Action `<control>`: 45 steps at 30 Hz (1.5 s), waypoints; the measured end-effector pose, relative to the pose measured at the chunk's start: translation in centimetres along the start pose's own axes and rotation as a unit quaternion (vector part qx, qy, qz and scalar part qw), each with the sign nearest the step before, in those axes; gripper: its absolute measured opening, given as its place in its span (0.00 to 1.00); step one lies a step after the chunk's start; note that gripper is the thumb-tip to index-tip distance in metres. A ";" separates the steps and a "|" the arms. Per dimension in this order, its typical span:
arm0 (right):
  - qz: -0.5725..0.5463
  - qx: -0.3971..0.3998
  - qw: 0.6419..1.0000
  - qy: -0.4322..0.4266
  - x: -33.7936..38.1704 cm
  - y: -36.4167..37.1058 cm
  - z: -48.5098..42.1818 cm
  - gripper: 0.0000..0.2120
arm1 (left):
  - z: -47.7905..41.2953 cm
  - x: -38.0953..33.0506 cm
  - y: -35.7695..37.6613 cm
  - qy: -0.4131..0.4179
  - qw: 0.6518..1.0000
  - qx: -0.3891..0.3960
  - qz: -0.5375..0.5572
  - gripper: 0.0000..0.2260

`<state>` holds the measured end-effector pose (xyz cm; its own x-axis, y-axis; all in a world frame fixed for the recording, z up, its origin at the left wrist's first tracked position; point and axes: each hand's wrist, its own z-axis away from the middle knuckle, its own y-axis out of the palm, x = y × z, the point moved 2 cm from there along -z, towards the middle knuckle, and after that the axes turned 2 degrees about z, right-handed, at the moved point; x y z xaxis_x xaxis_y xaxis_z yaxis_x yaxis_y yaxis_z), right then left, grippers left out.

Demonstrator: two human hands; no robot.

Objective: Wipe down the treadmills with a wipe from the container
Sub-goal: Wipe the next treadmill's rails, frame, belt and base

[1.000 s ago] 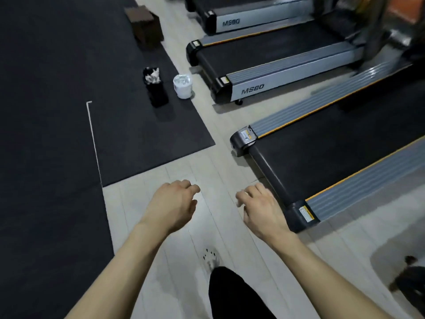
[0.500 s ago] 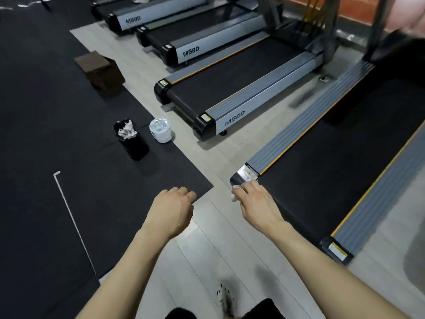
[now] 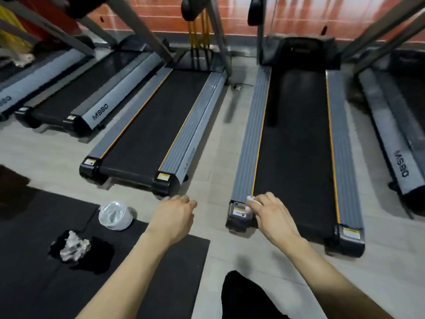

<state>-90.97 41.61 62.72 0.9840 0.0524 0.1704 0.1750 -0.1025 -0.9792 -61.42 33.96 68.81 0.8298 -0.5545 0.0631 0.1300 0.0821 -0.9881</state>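
A treadmill with a black belt and grey side rails lies straight ahead. My right hand rests on its near left corner by the black end cap, shut on a small white wipe that shows past the fingertips. My left hand hovers over the floor with its fingers curled and nothing in it. On the black mat to the left stands the white wipe container. Near it is a black bin holding crumpled used wipes.
A second treadmill lies to the left, more stand further left, and another is at the right edge. Grey uprights rise at the back before a red brick wall. My dark trouser leg shows at the bottom.
The view has swung up and round to face the treadmills head on. My right hand has come to the near treadmill's left corner with the wipe. My left hand stays curled beside it.
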 end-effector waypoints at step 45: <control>-0.273 -0.483 0.315 0.770 -6.4 30.3 -37.6 0.22 | -65.0 -12.6 22.2 0.613 0.677 0.396 0.095 0.03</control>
<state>-90.66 0.79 36.14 -0.4831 -0.1433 0.8637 -0.4713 -0.7888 -0.3945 -104.26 -11.09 36.92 -0.1380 -0.7027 -0.6980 0.7366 0.3983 -0.5467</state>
